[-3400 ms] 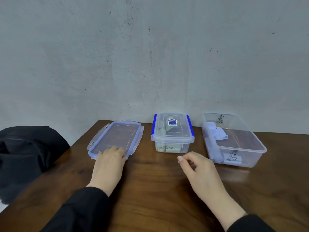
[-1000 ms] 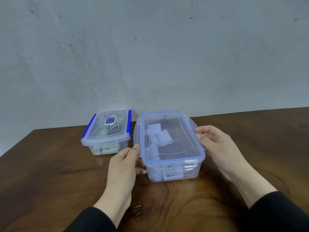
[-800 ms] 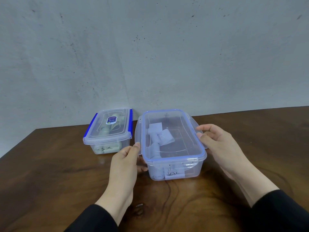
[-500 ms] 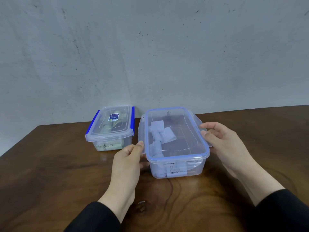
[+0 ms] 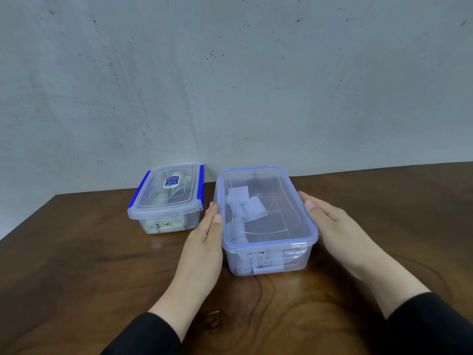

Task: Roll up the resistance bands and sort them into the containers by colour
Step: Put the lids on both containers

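We see the larger container (image 5: 267,221) on the table (image 5: 76,265), right of the smaller container (image 5: 166,198), between our left hand (image 5: 202,242) and right hand (image 5: 332,226).

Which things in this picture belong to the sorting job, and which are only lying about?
Belong to the job:
- larger clear container, lid on, pale blue rolled bands inside
- smaller container, blue-clipped lid on, cream bands inside
- left hand and right hand, pressed flat against the larger container's sides

Only lying about:
- wooden table
- grey wall
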### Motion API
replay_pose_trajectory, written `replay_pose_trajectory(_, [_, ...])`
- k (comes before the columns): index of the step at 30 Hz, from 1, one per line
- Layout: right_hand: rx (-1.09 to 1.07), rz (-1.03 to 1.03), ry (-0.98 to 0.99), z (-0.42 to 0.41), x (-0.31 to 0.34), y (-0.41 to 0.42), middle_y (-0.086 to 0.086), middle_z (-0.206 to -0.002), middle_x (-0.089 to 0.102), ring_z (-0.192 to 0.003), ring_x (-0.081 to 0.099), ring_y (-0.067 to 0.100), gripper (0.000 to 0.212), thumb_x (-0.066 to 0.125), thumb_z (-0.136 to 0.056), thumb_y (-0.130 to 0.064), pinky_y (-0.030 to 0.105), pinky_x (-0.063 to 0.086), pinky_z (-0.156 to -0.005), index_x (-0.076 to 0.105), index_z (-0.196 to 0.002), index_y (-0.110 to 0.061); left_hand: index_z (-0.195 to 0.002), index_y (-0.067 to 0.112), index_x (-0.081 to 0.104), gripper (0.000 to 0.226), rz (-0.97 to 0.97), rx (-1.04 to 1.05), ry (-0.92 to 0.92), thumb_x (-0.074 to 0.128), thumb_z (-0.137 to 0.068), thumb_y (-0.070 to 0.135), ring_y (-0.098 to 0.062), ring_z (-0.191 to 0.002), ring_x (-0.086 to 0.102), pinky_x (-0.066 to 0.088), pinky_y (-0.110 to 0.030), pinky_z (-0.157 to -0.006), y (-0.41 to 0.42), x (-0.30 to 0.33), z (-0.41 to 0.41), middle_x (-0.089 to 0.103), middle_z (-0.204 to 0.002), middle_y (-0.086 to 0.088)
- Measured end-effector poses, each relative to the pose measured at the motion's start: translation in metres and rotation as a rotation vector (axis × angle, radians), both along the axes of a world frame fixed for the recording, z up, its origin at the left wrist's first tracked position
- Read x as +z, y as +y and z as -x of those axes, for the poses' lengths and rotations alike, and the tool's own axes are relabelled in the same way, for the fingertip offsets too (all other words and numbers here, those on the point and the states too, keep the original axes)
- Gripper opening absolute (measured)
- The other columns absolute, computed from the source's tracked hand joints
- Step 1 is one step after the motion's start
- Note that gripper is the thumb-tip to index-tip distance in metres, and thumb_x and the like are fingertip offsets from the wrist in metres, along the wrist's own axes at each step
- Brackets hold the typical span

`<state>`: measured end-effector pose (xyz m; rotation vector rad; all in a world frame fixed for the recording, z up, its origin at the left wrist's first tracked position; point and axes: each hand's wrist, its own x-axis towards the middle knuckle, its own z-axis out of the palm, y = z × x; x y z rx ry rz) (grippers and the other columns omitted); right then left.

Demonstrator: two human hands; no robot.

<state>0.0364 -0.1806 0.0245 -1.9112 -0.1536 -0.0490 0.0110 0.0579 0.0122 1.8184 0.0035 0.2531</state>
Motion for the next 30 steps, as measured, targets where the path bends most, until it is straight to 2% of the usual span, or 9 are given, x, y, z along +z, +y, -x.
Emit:
replay_pose_trajectory(5, [0.066,-0.394,0.172,-0.003,-0.009,0.007,-0.03,-0.133,0.057,-0.122,0.053,-0.008,0.043,0.047,-0.101,-0.045,0.027,0.04,-0.108,0.047,-0.142,-0.035,-0.142,0.039,0.045,0.071,0.306,-0.146,0.081,0.053,-0.081,0.074,0.006,-0.132,0.041,0.029,-0.03,-0.112,-0.005,-0.015,-0.008,0.048,-0.142,0.025])
replay_pose_trajectory(8, [0.078,-0.504,0.202,-0.008,-0.014,0.008,-0.02,-0.139,0.056,-0.127,0.054,0.002,0.045,0.049,-0.101,-0.04,0.035,0.038,-0.114,0.046,-0.145,-0.03,-0.143,0.03,0.044,0.096,0.384,-0.139,0.158,0.063,-0.065,0.082,-0.004,-0.132,0.045,0.033,-0.033,-0.108,-0.002,-0.014,-0.028,0.049,-0.145,0.015])
replay_pose_trajectory(12, [0.106,-0.468,0.208,-0.012,-0.014,0.008,-0.024,-0.142,0.051,-0.131,0.049,0.0,0.049,0.049,-0.1,-0.045,0.037,0.034,-0.116,0.042,-0.147,-0.033,-0.141,0.026,0.044,0.063,0.319,-0.168,0.101,0.043,-0.091,0.065,-0.01,-0.128,0.05,0.041,-0.029,-0.099,0.019,-0.014,-0.044,0.049,-0.145,0.01])
replay_pose_trajectory(14, [0.0,-0.302,0.113,-0.013,-0.007,0.009,-0.027,-0.142,0.049,-0.132,0.045,-0.004,0.049,0.048,-0.1,-0.047,0.032,0.034,-0.115,0.043,-0.146,-0.033,-0.144,0.041,0.034,0.073,0.174,-0.076,0.053,0.04,-0.082,0.078,0.008,-0.125,0.044,0.034,-0.014,-0.101,0.008,-0.011,-0.035,0.044,-0.139,0.028])
replay_pose_trajectory(16, [-0.208,-0.049,-0.09,-0.017,0.008,0.007,-0.021,-0.142,0.051,-0.129,0.045,-0.004,0.044,0.045,-0.102,-0.043,0.023,0.034,-0.106,0.049,-0.143,-0.029,-0.141,0.044,0.032,0.057,0.071,0.06,-0.123,0.036,-0.088,0.064,0.016,-0.123,0.042,0.033,-0.002,-0.094,-0.006,-0.001,-0.011,0.046,-0.134,0.033])
replay_pose_trajectory(19, [-0.218,0.226,-0.279,-0.042,0.04,0.015,-0.016,-0.129,0.06,-0.12,0.053,0.001,0.037,0.042,-0.102,-0.04,0.011,0.037,-0.088,0.058,-0.133,-0.026,-0.132,0.038,0.045,0.041,-0.184,0.066,-0.382,0.042,-0.096,0.055,0.002,-0.126,0.047,0.039,-0.019,-0.102,-0.005,0.002,-0.005,0.055,-0.13,0.022])
replay_pose_trajectory(23, [0.102,0.73,-0.3,-0.112,0.063,0.046,0.002,-0.149,0.047,-0.138,0.042,0.018,0.05,0.042,-0.101,-0.045,0.024,0.031,-0.108,0.048,-0.142,-0.017,-0.126,0.029,0.063,0.063,-0.571,-0.127,-0.437,0.051,-0.081,0.072,-0.004,-0.139,0.034,0.026,-0.045,-0.115,-0.004,-0.009,-0.023,0.05,-0.14,0.017])
replay_pose_trajectory(27, [0.228,0.936,-0.224,-0.162,0.053,0.074,0.007,-0.104,0.057,-0.106,0.056,0.033,0.039,0.037,-0.102,-0.048,0.038,0.043,-0.092,0.057,-0.088,-0.018,-0.121,0.025,0.066,0.075,-0.664,-0.152,-0.517,0.059,-0.069,0.078,-0.003,-0.137,0.037,0.019,-0.052,-0.117,0.0,-0.011,-0.031,0.052,-0.138,0.013])
replay_pose_trajectory(30, [0.186,0.943,-0.254,-0.178,0.039,0.079,0.011,-0.12,0.059,-0.11,0.056,0.03,0.051,0.036,-0.1,-0.054,0.041,0.044,-0.098,0.063,-0.112,-0.013,-0.12,0.023,0.066,0.077,-0.674,-0.148,-0.53,0.06,-0.066,0.078,-0.003,-0.136,0.038,0.02,-0.051,-0.117,0.0,-0.01,-0.031,0.053,-0.137,0.013])
